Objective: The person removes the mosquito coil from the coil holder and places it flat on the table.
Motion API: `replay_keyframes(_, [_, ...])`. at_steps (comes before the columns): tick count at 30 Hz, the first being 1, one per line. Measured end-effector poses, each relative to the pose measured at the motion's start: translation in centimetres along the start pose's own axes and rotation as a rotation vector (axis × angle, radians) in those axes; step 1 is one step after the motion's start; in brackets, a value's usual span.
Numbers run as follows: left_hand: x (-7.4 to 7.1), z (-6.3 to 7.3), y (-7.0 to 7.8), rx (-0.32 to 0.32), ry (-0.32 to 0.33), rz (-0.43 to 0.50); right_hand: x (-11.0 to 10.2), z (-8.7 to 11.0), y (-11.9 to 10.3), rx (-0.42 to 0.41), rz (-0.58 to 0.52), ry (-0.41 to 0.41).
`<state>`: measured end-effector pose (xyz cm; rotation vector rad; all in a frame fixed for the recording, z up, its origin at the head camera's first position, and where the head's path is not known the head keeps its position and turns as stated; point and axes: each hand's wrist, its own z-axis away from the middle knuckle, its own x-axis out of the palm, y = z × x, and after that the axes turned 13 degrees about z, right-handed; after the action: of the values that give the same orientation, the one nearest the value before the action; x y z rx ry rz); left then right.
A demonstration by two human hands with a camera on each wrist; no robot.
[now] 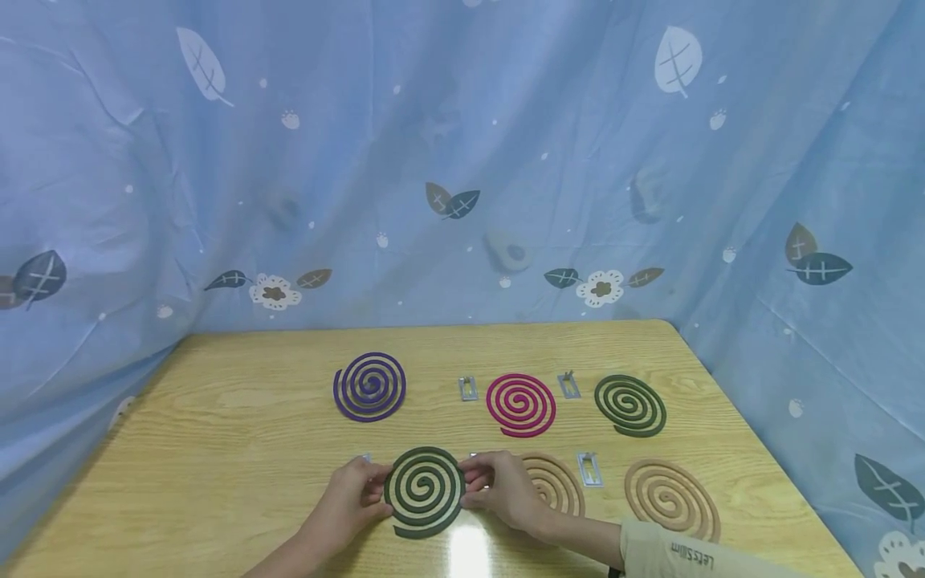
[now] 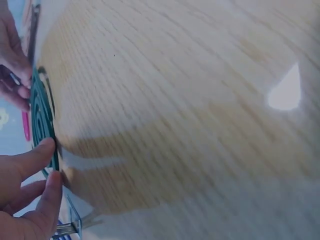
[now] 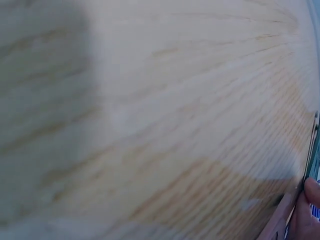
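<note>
Near the front of the table, a dark green mosquito coil (image 1: pixel 422 484) is held between both hands. My left hand (image 1: pixel 347 494) pinches its left edge, thumb on one face and fingers on the other. On the opposite edge, my right hand (image 1: pixel 502 490) grips with thumb and fingers. Seen from the left wrist, the coil (image 2: pixel 36 112) is nearly edge-on, and a metal coil stand (image 2: pixel 75 217) lies close below the left hand (image 2: pixel 25 200). Only fingertips (image 3: pixel 312 195) and a sliver of the coil show in the right wrist view.
A purple coil (image 1: pixel 372 384), a pink coil (image 1: pixel 519 403) and another green coil (image 1: pixel 629 404) lie farther back. Two tan coils (image 1: pixel 668 502) are at the right, one partly behind the right hand. Small metal stands (image 1: pixel 589 470) lie among them. A blue curtain (image 1: pixel 448 120) hangs behind the table.
</note>
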<state>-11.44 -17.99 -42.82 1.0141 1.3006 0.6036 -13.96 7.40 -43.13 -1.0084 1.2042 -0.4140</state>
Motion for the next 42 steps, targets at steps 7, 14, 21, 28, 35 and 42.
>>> replay_keyframes(7, [0.7, 0.9, 0.3, 0.027, 0.094, 0.112, -0.3, 0.6, -0.3, -0.006, -0.076, 0.049])
replay_keyframes(14, [1.0, 1.1, 1.0, 0.149, 0.2, 0.188, -0.7, 0.5, -1.4, -0.033, -0.094, 0.139])
replay_keyframes(21, [0.0, 0.0, 1.4, 0.23, 0.249, 0.296, -0.1, -0.9, -2.5, -0.02, -0.188, 0.139])
replay_keyframes(28, [-2.3, -1.5, 0.9, 0.157, 0.259, 0.335, 1.0, -2.5, -3.5, -0.012, -0.264, 0.163])
replay_keyframes(35, [-4.2, -2.9, -0.5, 0.204, 0.16, 0.371, 2.1, -4.2, -3.5, -0.028, -0.329, 0.201])
replay_keyframes(42, [-5.8, -4.5, -1.4, 0.24, 0.11, 0.351, 2.9, -6.0, -3.7, -0.011, -0.392, 0.241])
